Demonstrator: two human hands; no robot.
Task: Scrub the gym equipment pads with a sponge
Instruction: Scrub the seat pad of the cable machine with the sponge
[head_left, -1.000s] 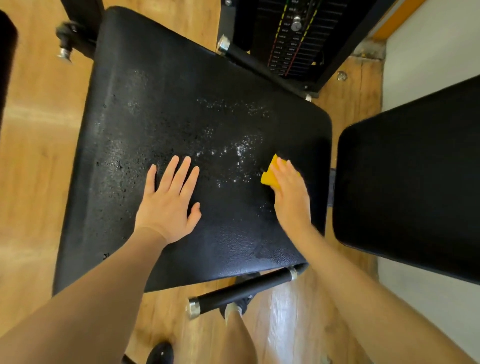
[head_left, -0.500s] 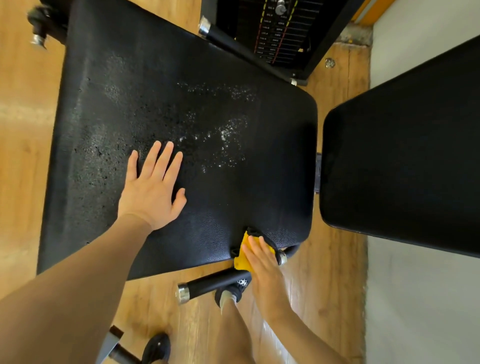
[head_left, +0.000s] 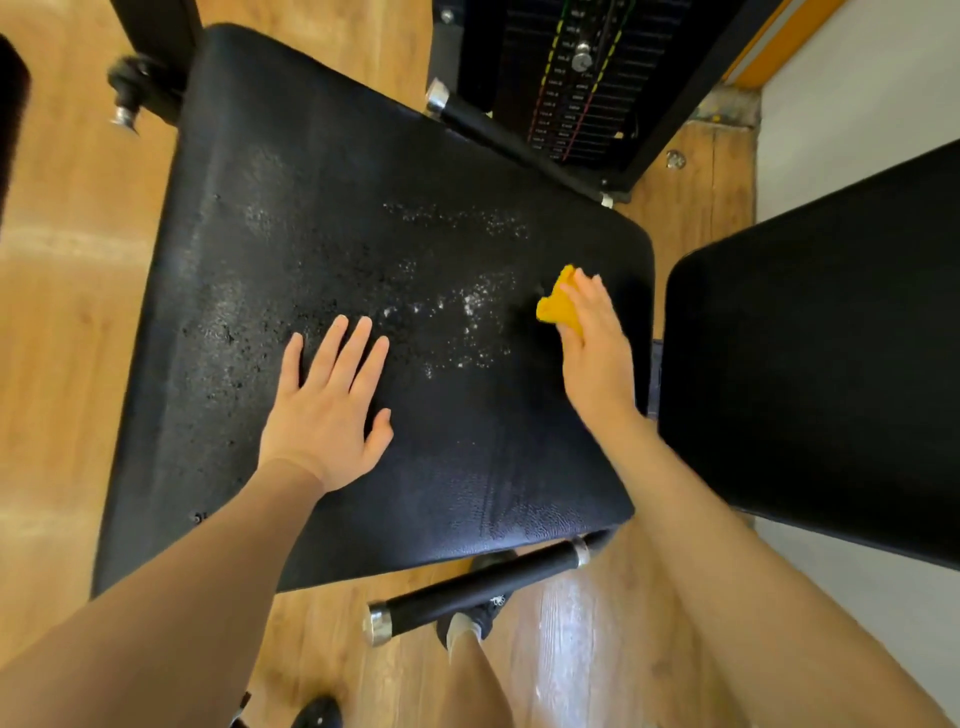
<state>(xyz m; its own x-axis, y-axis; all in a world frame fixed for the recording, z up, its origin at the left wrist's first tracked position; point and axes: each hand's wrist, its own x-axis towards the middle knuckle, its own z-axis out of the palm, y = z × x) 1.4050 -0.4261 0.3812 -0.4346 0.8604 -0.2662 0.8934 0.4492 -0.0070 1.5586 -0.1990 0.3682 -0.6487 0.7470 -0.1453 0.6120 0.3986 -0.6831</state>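
Since half a second ago the right hand (head_left: 597, 353) has carried the yellow sponge (head_left: 558, 306) from the near edge of the pad up to its right-hand part, close to where it was a second ago; the left hand has kept its place.

At the far left, light wooden floor (head_left: 67, 291) runs beside the large black textured vinyl pad of the bench (head_left: 322, 218), whose surface looks wet and speckled. The left hand (head_left: 327, 410) lies flat on the pad's near-middle, palm down, fingers (head_left: 358, 353) straight and spread, holding nothing. To its right a scatter of white foam flecks (head_left: 467, 312) marks the pad. Just beyond the flecks sits the yellow sponge, pressed to the pad under the right hand, whose fingers curl over its top and grip it. Behind the pad stands a black weight stack with coloured markings (head_left: 576, 88). Below the pad's near edge a black bar with chrome end caps (head_left: 478, 587) juts out over the floor, with a dark shoe (head_left: 483, 613) next to it. At the far right a second black cushioned pad (head_left: 821, 364) sits just beside the first, a narrow gap between them.
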